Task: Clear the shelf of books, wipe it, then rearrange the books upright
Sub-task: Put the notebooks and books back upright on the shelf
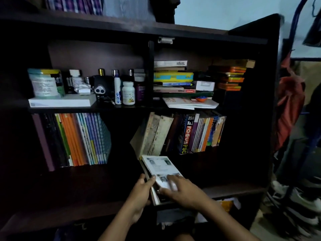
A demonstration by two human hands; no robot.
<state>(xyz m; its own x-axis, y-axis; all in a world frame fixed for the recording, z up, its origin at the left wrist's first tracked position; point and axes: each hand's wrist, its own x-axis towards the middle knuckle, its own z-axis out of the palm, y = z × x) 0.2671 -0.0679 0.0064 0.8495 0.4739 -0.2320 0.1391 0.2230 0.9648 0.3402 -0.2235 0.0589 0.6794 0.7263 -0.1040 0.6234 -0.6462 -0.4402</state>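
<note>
Both my hands are on a small stack of books (157, 173) lying flat at the front edge of the lower shelf (234, 188). My left hand (140, 190) curls round the stack's left side, thumb on top; my right hand (182, 189) presses down on the top cover, fingers mostly straight though blurred. Behind, leaning books (184, 133) stand on the right, an upright row (78, 138) on the left

Right hand (180, 189) motion-blurred; held book's (161, 169) print unreadable.
</note>
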